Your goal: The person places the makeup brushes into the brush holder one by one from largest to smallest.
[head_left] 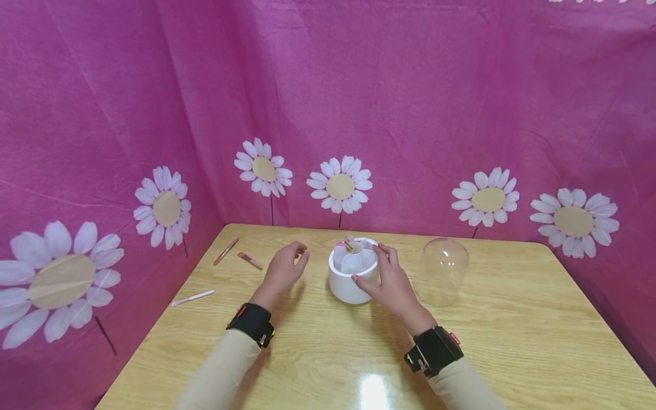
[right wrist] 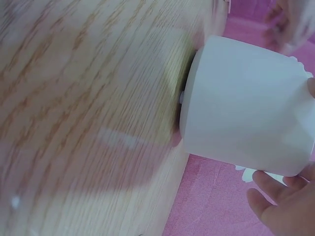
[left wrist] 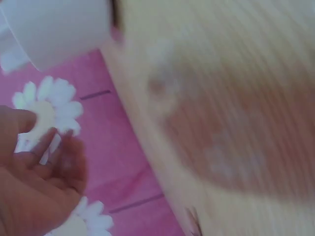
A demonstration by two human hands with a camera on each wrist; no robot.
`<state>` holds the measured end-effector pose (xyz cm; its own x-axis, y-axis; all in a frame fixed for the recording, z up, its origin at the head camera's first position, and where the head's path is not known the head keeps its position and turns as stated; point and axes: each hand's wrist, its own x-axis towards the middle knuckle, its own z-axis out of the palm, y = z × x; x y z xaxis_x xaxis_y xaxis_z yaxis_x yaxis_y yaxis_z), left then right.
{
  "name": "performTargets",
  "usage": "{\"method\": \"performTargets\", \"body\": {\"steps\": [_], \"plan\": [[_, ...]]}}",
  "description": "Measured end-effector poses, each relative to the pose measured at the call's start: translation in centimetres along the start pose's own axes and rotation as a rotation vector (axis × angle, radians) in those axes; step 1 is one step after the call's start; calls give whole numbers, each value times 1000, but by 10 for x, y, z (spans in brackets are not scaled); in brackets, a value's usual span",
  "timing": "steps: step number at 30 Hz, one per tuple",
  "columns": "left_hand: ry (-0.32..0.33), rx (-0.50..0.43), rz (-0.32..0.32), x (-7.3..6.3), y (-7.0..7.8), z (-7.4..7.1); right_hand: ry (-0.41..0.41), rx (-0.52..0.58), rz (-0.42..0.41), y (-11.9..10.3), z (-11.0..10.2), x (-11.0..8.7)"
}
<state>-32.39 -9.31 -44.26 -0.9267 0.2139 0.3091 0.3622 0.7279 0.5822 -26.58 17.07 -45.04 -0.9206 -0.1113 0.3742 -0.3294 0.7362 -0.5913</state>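
A round white makeup brush holder (head_left: 349, 287) with translucent compartments stands at the middle of the table. A small pink and yellow item (head_left: 349, 246) pokes up from it. My right hand (head_left: 392, 285) grips the holder's right side, thumb at the front of the rim and fingers farther back. In the right wrist view the fingertips (right wrist: 268, 184) touch the holder's wall. Left of the holder, my left hand (head_left: 284, 267) hovers over the table with loosely bent fingers and nothing visible in it. In the left wrist view that hand (left wrist: 44, 182) is apart from the holder.
Two makeup brushes, one brown (head_left: 226, 251) and one with a reddish head (head_left: 250, 261), lie at the back left of the wooden table (head_left: 318, 353). A white-handled brush (head_left: 192, 298) lies nearer. A clear dome cover (head_left: 443, 270) stands right of the holder. Pink flowered cloth (head_left: 410, 114) hangs behind.
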Motion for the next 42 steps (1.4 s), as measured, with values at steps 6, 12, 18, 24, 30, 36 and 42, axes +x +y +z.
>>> {"method": "performTargets", "body": {"steps": [6,12,18,24,30,36,42], "plan": [[-222,296,-244,-6,-29,-11,9,-1,-3,-1,-1,-1],[-409,395,-334,-10,-48,-15,8,16,-11,-2,0,-1],[-365,402,-261,-9,-53,-12,-3,16,-1,-3,1,-3],[-328,353,-203,-13,-35,-12,13,13,-6,-3,0,-4],[-384,282,-209,-20,-17,-15,19,9,-14,-2,1,-3],[-346,307,-191,-21,-11,-9,9,4,-7,-2,1,-3],[-358,271,-112,-16,-5,8,9,1,-2,-2,-1,-3]]}}
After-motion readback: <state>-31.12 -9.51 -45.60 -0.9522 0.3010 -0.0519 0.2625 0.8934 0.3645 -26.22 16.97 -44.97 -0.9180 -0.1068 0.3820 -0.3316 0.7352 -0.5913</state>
